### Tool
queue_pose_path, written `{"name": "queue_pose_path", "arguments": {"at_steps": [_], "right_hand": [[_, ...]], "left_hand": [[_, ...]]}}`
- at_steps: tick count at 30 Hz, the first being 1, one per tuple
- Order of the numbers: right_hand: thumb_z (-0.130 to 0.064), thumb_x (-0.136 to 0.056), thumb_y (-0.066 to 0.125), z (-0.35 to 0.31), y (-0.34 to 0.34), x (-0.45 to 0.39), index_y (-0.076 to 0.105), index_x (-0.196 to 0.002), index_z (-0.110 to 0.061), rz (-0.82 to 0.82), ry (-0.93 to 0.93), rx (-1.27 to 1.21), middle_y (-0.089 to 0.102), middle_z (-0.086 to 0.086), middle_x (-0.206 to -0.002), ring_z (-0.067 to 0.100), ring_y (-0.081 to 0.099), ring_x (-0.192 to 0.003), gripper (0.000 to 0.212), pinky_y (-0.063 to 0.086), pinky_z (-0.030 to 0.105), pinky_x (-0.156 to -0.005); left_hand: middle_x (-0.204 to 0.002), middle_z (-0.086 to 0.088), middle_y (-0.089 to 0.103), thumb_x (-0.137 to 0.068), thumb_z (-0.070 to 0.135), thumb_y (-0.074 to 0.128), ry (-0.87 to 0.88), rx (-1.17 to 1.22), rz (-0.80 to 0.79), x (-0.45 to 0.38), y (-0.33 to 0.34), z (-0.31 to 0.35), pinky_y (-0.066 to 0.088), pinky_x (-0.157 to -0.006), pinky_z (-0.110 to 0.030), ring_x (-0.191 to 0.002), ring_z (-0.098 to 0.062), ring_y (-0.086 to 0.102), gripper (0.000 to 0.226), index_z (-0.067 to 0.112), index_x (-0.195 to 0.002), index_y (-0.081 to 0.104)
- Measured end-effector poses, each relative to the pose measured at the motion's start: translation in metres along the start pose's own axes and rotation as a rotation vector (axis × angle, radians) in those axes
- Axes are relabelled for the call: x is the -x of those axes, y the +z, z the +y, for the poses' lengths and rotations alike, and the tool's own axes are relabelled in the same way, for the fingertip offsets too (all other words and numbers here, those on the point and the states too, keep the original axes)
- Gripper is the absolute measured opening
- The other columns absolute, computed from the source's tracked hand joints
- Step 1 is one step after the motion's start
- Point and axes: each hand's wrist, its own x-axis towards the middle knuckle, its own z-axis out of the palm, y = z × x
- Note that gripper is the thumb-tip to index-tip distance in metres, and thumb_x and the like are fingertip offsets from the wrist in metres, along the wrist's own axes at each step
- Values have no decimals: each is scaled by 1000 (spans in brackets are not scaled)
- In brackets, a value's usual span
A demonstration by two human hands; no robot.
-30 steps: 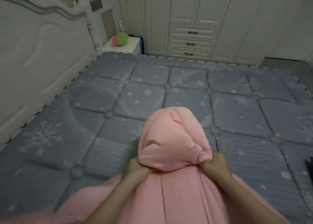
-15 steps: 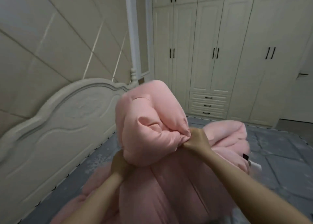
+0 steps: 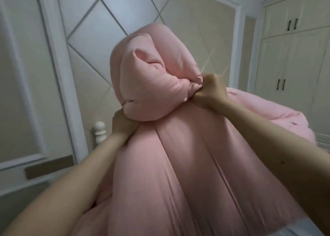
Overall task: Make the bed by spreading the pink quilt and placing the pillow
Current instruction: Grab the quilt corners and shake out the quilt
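Observation:
The pink quilt [image 3: 187, 173] fills the middle and lower part of the head view, raised high in front of me. Its bunched top edge bulges above my fists. My left hand [image 3: 123, 124] is clenched on the quilt's edge at the left of the bulge. Higher and to the right, my right hand [image 3: 209, 91] grips the same edge. More of the quilt billows out at the right behind my right arm. The mattress is hidden beneath the quilt, and no pillow is in view.
A padded wall with diagonal seams [image 3: 125, 21] rises behind the quilt. The white bedpost finial [image 3: 99, 131] shows left of my left hand. A cream wardrobe with black handles [image 3: 292, 57] stands at the right.
Both hands have swung the quilt upward, from low over the mattress to high before the wall. My view has tilted up, so the mattress and headboard have dropped out of sight.

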Motion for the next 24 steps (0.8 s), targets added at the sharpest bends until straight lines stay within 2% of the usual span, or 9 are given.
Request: {"name": "queue_pose_path", "arguments": {"at_steps": [2, 4, 8, 12, 14, 18, 20, 22, 24], "right_hand": [[-23, -63, 60, -23, 35, -1, 58, -67, -13, -61, 6, -152, 53, -2, -55, 6, 46, -65, 11, 48, 39, -50], [-23, -63, 61, -50, 81, 4, 59, -65, -13, -142, 16, -270, 56, 0, -55, 7, 46, -63, 11, 49, 40, -51], [-25, -69, 61, -122, 174, 31, 38, -48, -16, -326, -20, -471, 38, -8, -51, 10, 38, -64, 33, 34, 35, -51], [-34, -68, 59, -190, 259, 61, 35, -43, -18, -495, -105, -660, 29, -7, -43, 11, 38, -63, 38, 31, 31, -49], [-43, -67, 59, -228, 297, 70, 43, -46, -18, -568, -136, -716, 39, -3, -45, 5, 44, -68, 37, 36, 31, -53], [-56, -60, 50, -307, 362, 81, 54, -59, -15, -709, -273, -791, 66, 12, -70, 7, 54, -74, 42, 51, 38, -60], [-53, -64, 50, -347, 387, 83, 64, -71, -11, -765, -399, -805, 70, 17, -80, 21, 68, -85, 45, 48, 35, -59], [-50, -68, 53, -374, 403, 80, 66, -80, -10, -784, -487, -829, 69, 18, -89, 38, 63, -94, 44, 40, 30, -59], [-47, -76, 59, -401, 424, 75, 65, -83, -11, -826, -525, -897, 70, 17, -93, 39, 62, -96, 36, 41, 31, -62]], "left_hand": [[-114, -27, 63, -56, 62, 34, -97, -95, 43, 1, -35, -21, 41, -82, -37, -111, -42, 55, 84, 4, -109, 63], [-114, -22, 64, -65, 59, 43, -187, -190, 87, 8, -70, -49, 40, -77, -35, -110, -40, 57, 69, 10, -110, 62], [-110, -20, 67, -54, 56, 52, -363, -221, 263, 40, -146, -117, 39, -68, -30, -105, -38, 61, 68, 15, -107, 65], [-112, -20, 66, -55, 50, 53, -443, -339, 350, 75, -205, -182, 50, -80, -37, -105, -38, 61, 68, 20, -115, 63], [-112, -20, 66, -56, 49, 52, -476, -405, 374, 90, -230, -207, 48, -81, -37, -105, -38, 61, 67, 17, -113, 65], [-105, -20, 69, -54, 55, 51, -603, -500, 450, 119, -269, -251, 44, -74, -30, -102, -37, 63, 66, 13, -103, 70], [-105, -18, 69, -52, 59, 49, -644, -499, 538, 132, -283, -268, 48, -78, -32, -103, -34, 64, 70, 12, -100, 71], [-110, -19, 68, -55, 52, 53, -662, -492, 625, 136, -286, -272, 45, -84, -31, -107, -33, 62, 69, 7, -105, 69], [-113, -21, 66, -51, 53, 51, -634, -502, 726, 131, -288, -281, 40, -86, -27, -110, -31, 60, 79, 3, -109, 67]]}}
